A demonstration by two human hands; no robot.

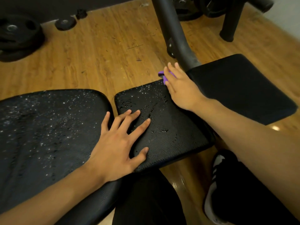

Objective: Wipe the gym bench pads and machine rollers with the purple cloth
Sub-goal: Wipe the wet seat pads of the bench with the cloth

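Wood floor (97, 54) fills the upper view. A long bench pad (48, 135), beaded with droplets, lies at 8 o'clock. A dry-looking black roller pad (240, 88) sits at 3 o'clock, and between them is the wet seat pad (170, 132). Weight plates (17, 38) are stacked at 10 o'clock. The left hand (116, 148) lies flat with fingers spread, bridging the gap between both wet pads. The right hand (180, 88) has straight fingers and rests on the purple cloth (162, 74) at the seat pad's 1 o'clock corner. The cloth is mostly hidden and looks pressed rather than gripped.
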